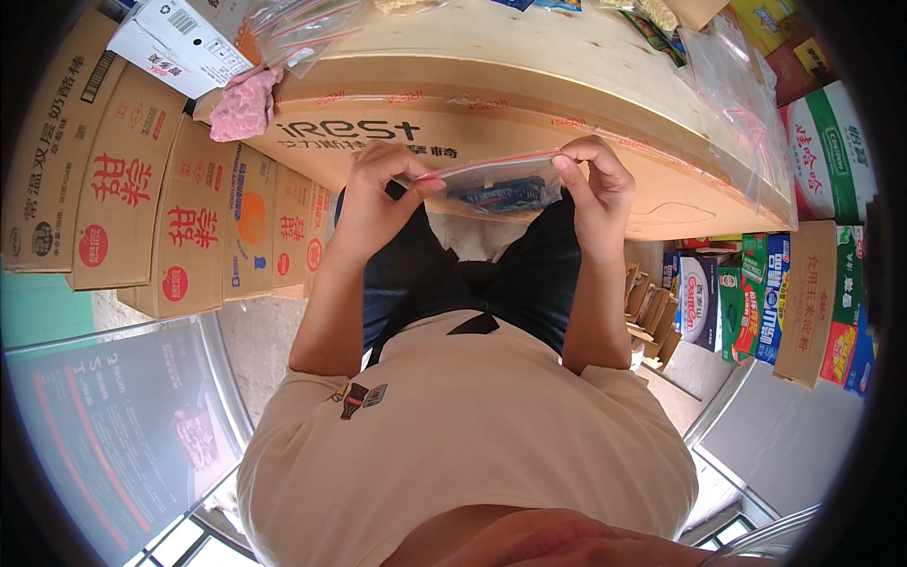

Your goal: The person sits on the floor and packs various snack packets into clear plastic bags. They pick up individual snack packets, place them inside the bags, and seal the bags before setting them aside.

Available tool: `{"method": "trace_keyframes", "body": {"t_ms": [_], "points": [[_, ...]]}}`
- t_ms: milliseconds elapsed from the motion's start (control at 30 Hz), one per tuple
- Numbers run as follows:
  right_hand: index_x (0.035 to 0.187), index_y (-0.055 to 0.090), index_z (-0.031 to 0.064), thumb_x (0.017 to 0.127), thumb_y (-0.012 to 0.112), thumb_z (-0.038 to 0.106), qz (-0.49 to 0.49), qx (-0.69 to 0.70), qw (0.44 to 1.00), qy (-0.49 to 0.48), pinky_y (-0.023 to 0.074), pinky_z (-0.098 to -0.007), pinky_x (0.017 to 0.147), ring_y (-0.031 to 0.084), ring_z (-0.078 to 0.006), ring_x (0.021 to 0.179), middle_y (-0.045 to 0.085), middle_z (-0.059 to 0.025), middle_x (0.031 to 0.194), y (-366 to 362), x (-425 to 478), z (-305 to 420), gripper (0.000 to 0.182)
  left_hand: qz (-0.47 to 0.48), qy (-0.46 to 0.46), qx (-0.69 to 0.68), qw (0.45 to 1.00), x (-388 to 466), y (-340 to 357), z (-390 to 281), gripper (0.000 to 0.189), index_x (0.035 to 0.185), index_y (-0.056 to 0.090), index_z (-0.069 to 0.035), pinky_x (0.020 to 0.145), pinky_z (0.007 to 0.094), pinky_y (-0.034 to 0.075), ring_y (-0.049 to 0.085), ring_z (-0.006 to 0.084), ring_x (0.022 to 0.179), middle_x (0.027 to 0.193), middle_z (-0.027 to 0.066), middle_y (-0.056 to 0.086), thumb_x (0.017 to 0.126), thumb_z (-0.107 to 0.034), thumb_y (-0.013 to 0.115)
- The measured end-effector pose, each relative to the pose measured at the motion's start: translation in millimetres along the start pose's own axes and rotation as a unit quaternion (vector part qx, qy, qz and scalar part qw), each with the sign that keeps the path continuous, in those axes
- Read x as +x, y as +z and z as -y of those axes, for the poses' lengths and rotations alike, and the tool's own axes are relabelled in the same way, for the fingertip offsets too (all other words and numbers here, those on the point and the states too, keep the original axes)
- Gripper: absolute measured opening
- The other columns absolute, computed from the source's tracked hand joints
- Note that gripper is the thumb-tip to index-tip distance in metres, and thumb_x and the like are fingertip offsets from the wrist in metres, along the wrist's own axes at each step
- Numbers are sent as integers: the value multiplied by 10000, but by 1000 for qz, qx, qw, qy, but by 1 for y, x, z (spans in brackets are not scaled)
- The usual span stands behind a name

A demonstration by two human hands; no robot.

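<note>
A clear zip-lock bag (496, 170) with a red seal strip is stretched between my two hands, above my lap. My left hand (386, 188) pinches one upper corner between thumb and forefinger. The opposite corner is pinched the same way in my right hand (599, 181). Inside the bag lies a dark blue packet (499, 194), seen through the plastic; what it holds cannot be told. The seal strip runs nearly straight from hand to hand. Whether the seal is fully closed is too fine to make out.
Before me, a large cardboard box (340, 152) carries a pale wooden board (496, 42). Zip-lock bags (305, 32) and a pink cloth (246, 105) lie at its left, another clear bag (744, 120) hangs at the right. Cartons (117, 181) line the left; product boxes (765, 298) stand right.
</note>
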State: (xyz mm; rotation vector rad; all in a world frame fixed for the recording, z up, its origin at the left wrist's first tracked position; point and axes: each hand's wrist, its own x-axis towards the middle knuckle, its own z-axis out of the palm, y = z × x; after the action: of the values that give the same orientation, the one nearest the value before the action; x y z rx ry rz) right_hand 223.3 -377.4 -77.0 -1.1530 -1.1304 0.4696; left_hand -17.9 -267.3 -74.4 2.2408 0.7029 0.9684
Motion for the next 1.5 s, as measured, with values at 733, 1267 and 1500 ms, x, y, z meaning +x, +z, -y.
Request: {"method": "trace_keyframes", "body": {"t_ms": [733, 1267, 1500], "points": [[849, 651, -13, 845, 693, -45, 65, -26, 998, -6, 463, -264, 733, 597, -155, 775, 637, -72, 816, 8, -4, 3, 53, 46, 37, -8, 998, 12, 20, -18, 228, 810, 602, -101, 733, 379, 402, 572, 260, 803, 796, 38, 626, 720, -76, 810], [939, 663, -10, 835, 696, -60, 2, -80, 997, 14, 486, -279, 772, 622, -159, 815, 659, -75, 880, -30, -19, -7, 120, 283, 20, -20, 959, 93, -34, 0, 148, 839, 559, -46, 686, 321, 453, 572, 169, 771, 784, 42, 577, 892, -117, 677], [932, 664, -15, 864, 675, -45, -22, -99, 994, 30, 484, -274, 781, 621, -156, 826, 670, -75, 900, -67, -35, -11, 76, 156, 65, 8, 986, 230, -164, 15, 77, 935, 624, -66, 818, 266, 457, 551, 86, 902, 887, -13, 608, 964, -136, 611]]}}
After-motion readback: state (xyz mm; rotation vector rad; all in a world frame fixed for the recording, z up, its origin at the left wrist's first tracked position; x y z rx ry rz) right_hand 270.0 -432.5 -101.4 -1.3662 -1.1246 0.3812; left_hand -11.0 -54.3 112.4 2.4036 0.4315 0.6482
